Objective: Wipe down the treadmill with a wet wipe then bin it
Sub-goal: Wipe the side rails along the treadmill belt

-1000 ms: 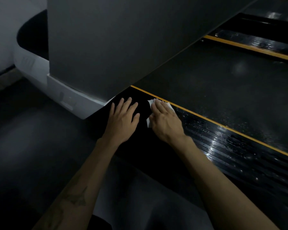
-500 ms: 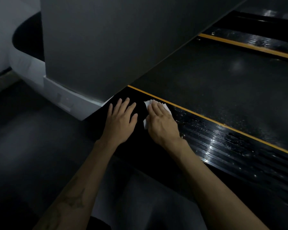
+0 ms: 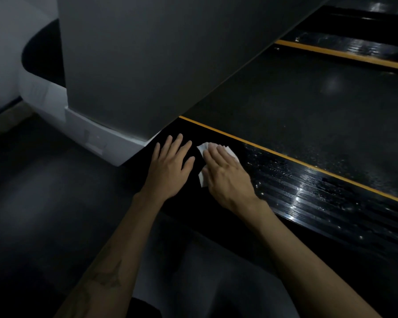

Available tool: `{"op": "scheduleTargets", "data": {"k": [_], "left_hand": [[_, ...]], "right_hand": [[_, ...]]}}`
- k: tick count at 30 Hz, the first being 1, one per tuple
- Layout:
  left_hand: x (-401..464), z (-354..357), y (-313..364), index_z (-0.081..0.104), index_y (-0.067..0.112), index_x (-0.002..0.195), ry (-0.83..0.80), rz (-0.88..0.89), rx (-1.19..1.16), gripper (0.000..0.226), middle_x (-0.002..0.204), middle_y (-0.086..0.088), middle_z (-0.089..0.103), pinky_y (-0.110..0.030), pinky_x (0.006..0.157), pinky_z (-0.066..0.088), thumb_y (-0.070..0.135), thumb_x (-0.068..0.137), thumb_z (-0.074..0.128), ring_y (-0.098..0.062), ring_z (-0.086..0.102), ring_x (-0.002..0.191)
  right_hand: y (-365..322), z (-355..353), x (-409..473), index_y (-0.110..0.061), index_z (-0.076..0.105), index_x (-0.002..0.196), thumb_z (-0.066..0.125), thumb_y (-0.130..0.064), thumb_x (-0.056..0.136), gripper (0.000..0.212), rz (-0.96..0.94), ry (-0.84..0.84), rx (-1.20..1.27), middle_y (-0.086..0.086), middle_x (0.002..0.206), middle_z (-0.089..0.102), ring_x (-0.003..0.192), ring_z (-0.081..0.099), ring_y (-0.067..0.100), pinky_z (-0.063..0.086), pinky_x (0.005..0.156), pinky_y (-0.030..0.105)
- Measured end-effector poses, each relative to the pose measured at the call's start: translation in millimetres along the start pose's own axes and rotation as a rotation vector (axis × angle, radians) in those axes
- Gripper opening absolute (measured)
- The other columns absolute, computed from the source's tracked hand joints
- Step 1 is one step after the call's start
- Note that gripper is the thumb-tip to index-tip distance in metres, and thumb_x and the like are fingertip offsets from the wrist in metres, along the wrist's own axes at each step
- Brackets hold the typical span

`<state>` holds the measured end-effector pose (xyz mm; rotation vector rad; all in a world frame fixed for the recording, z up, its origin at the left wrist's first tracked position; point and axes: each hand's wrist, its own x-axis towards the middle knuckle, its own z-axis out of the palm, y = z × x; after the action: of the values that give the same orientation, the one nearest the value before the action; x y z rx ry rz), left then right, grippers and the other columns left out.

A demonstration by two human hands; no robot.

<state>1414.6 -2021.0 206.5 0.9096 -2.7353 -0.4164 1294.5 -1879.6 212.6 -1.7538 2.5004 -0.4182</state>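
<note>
A white wet wipe (image 3: 202, 176) lies on the treadmill's black ribbed side rail (image 3: 308, 193), mostly covered by my right hand (image 3: 225, 175), which presses it flat with straight fingers. My left hand (image 3: 170, 166) rests flat on the rail just left of the wipe, fingers spread. The rail to the right of the wipe shines wet with droplets. A yellow stripe (image 3: 285, 157) separates the rail from the dark running belt (image 3: 296, 106).
A grey upright post (image 3: 147, 65) of the treadmill rises right behind my hands, set on a white base cover (image 3: 97, 138). A second rail with a yellow stripe (image 3: 345, 53) runs at the far side. Dark floor (image 3: 44, 191) lies to the left.
Both hands stay at the same spot on the rail near the post; the right hand has shifted only slightly on the wipe. The view has barely drifted.
</note>
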Motion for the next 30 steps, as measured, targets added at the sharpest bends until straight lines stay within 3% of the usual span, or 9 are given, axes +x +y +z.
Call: {"op": "scheduleTargets", "data": {"k": [4,10,15,18,21,24,28,30], "left_hand": [[0,1,0,0.033,0.023,0.16,0.01,0.004,0.0,0.053,0.171,-0.003,0.019,-0.045,0.127,0.001,0.041,0.11,0.037,-0.022,0.007,0.159],[-1,1,2,0.033,0.022,0.16,-0.012,-0.012,0.009,0.053,0.171,-0.003,0.018,-0.045,0.128,0.003,0.039,0.11,0.038,-0.022,0.007,0.159],[-2,0,0,0.033,0.022,0.16,-0.004,0.002,0.006,0.053,0.171,-0.004,0.018,-0.044,0.128,0.003,0.039,0.11,0.037,-0.022,0.007,0.159],[-2,0,2,0.034,0.022,0.16,-0.002,0.001,-0.006,0.053,0.171,-0.004,0.019,-0.044,0.128,0.003,0.038,0.11,0.038,-0.022,0.008,0.159],[-3,0,3,0.034,0.022,0.16,-0.006,-0.014,-0.002,0.053,0.171,-0.003,0.018,-0.044,0.128,0.002,0.038,0.11,0.038,-0.022,0.007,0.159],[-3,-1,3,0.033,0.022,0.16,-0.013,-0.016,0.009,0.053,0.171,-0.004,0.018,-0.044,0.127,0.002,0.038,0.11,0.038,-0.023,0.007,0.159],[-3,-2,3,0.033,0.022,0.16,-0.004,-0.005,0.002,0.053,0.171,-0.004,0.018,-0.043,0.127,0.001,0.038,0.11,0.037,-0.022,0.006,0.159],[-3,-1,2,0.034,0.022,0.16,-0.007,-0.001,-0.002,0.053,0.171,-0.004,0.019,-0.043,0.128,0.001,0.039,0.11,0.037,-0.022,0.007,0.159]], "right_hand": [[8,-4,-36,-0.005,0.044,0.153,0.03,-0.035,0.106,0.057,-0.018,0.055,-0.037,0.014,0.162,0.037,0.154,0.029,0.027,0.02,0.127,0.039],[0,9,9,0.0,0.036,0.155,0.001,-0.035,0.1,0.074,0.1,0.025,-0.008,0.02,0.164,0.032,0.154,0.025,0.032,0.023,0.124,0.044],[-13,10,-27,0.0,0.045,0.151,0.022,-0.026,0.102,0.06,-0.028,0.081,-0.031,0.019,0.159,0.04,0.152,0.032,0.031,0.025,0.126,0.044],[0,5,-46,-0.006,0.051,0.149,0.035,-0.023,0.103,0.052,-0.001,0.131,-0.004,0.013,0.158,0.043,0.151,0.035,0.026,0.025,0.125,0.039],[1,7,-24,-0.008,0.047,0.151,0.024,-0.031,0.104,0.057,0.108,0.13,0.054,0.013,0.162,0.038,0.153,0.029,0.027,0.023,0.126,0.04],[-16,12,-6,-0.004,0.043,0.152,0.01,-0.033,0.1,0.068,0.089,0.116,0.036,0.017,0.162,0.036,0.154,0.027,0.028,0.021,0.126,0.041],[-17,18,-33,-0.004,0.044,0.153,0.033,-0.021,0.1,0.056,0.015,0.149,0.009,0.015,0.161,0.038,0.153,0.03,0.028,0.023,0.126,0.039],[-8,15,-51,-0.005,0.046,0.152,0.035,-0.019,0.1,0.055,0.017,0.171,0.015,0.012,0.161,0.04,0.152,0.032,0.026,0.027,0.125,0.041]]}}
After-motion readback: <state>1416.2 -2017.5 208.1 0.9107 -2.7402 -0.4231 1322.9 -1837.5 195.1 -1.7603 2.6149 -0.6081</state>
